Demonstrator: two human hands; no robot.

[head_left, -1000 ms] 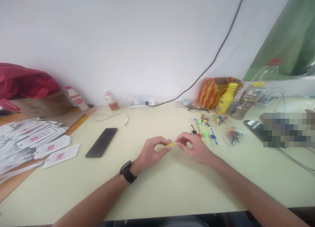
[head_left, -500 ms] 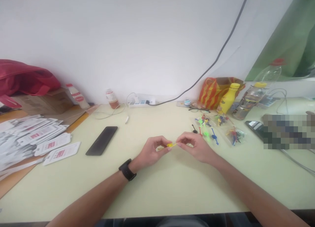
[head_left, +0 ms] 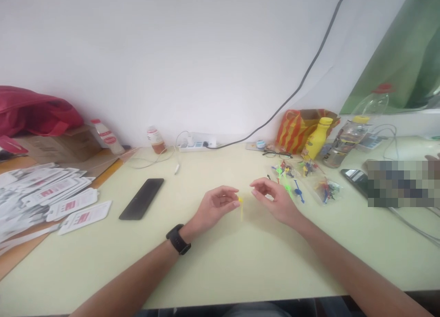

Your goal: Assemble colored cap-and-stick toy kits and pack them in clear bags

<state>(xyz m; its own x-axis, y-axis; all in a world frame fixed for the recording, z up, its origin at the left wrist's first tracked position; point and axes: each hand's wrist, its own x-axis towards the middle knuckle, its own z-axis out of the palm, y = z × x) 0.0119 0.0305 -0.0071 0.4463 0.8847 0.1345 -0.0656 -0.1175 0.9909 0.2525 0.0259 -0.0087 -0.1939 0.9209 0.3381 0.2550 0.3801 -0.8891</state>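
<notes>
Two hands meet over the middle of the desk (head_left: pixel 220 271), a little nearer its front edge than its back. From the head view, the left hand (head_left: pixel 213 207), a black watch (head_left: pixel 178 239) on its wrist, pinches a thin yellow pin (head_left: pixel 240 205) between thumb and fingertip; the pin hangs down from the pinch, its tip just above the desk. The right hand (head_left: pixel 275 199) is just beside it, apart from the pin, fingers curled and loosely parted, holding nothing that shows. Beyond the right hand, toward the back right, a scatter of coloured pins (head_left: pixel 292 182) lies on the desk, some in a clear bag (head_left: pixel 326 188). A black phone (head_left: pixel 141 199) lies left of the hands. White cards (head_left: pixel 51 193) pile at the left edge. A yellow bottle (head_left: pixel 316 140) stands near the back edge, beside a striped bag (head_left: pixel 295 127).
</notes>
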